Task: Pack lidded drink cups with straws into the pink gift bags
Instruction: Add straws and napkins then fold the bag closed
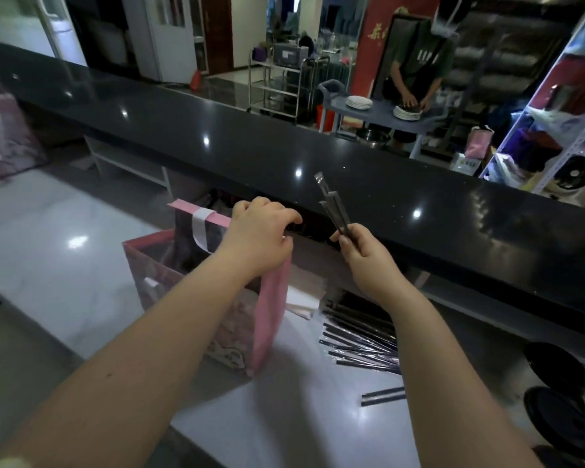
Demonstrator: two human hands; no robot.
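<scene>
A pink gift bag (267, 319) with a white ribbon handle stands open on the white counter (294, 413). My left hand (259, 234) grips the bag's top rim at its far right corner. To the right of the bag, my right hand (360, 246) pinches a few dark wrapped straws (331, 207) that point up and away. A heap of the same wrapped straws (362, 342) lies on the counter just right of the bag. What is inside the bag is hidden.
A raised black bar top (352, 163) runs across behind the bag. Two loose straws (382, 396) lie nearer me. A folded white pack (304, 298) sits behind the bag. Another pink bag (4, 140) stands far left. A person handles plates (407, 113) at a cart beyond the bar.
</scene>
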